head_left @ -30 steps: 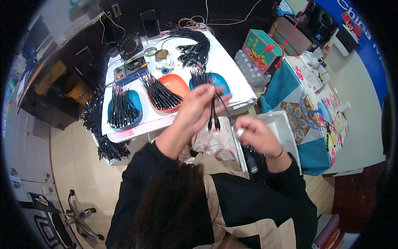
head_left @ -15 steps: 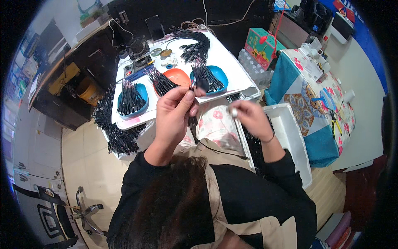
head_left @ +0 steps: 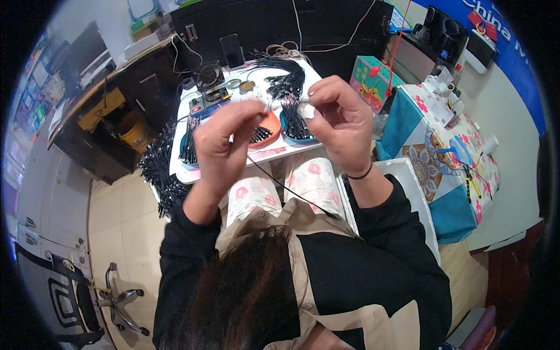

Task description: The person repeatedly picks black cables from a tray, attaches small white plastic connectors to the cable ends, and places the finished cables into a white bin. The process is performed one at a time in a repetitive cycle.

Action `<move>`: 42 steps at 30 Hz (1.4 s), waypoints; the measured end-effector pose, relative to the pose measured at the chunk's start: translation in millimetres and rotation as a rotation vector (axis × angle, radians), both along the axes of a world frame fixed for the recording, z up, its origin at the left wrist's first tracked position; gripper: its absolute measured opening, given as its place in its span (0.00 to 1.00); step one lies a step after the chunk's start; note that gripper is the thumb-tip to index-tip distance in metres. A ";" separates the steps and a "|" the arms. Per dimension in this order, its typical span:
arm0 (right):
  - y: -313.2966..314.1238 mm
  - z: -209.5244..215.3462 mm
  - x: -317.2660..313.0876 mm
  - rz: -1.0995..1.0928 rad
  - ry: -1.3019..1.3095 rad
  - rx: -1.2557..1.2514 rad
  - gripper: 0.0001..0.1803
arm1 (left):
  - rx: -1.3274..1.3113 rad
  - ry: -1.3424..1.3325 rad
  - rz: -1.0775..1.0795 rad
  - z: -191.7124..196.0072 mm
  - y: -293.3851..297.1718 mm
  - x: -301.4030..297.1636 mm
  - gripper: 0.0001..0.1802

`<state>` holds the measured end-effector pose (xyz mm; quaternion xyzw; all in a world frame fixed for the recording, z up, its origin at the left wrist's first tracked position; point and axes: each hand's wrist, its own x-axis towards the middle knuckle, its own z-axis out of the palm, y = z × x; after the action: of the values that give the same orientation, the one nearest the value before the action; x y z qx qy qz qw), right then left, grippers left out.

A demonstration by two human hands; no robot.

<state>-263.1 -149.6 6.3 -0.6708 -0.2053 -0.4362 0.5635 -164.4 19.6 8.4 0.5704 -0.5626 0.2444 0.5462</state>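
Both my hands are raised over the near edge of the white table (head_left: 274, 154). My left hand (head_left: 224, 140) is closed in a pinch, and a thin black cable (head_left: 286, 188) trails from it down across my lap to the right. My right hand (head_left: 345, 125) faces it, thumb and fingers pinched together. A small whitish piece (head_left: 305, 111) shows at its thumb; what the fingers hold is too small to make out. Behind the hands, bundles of black cables lie in an orange bowl (head_left: 272, 123), a right blue bowl (head_left: 298, 139) and a left blue bowl, partly hidden.
More black cables (head_left: 286, 67) lie at the table's back, near a phone (head_left: 232, 51) and round tins (head_left: 247, 86). A cable heap (head_left: 160, 175) hangs at the left. A white foam box (head_left: 417, 195) is at my right, beside a cloth-covered table (head_left: 402, 131).
My right hand has come up and inward to face the left. My left hand has shifted left, and the cable's upper end now stretches from it. The view has tilted slightly.
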 end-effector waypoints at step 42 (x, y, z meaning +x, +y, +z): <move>25.5 -76.9 -33.7 0.176 0.404 0.398 0.10 | 0.016 1.236 -0.565 -81.1 -0.5 -60.9 0.08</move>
<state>-296.8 -124.2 -70.6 -0.5999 -0.0569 -0.2751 0.7491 -225.3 19.1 -72.8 0.4402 -0.2761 -0.2829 0.8062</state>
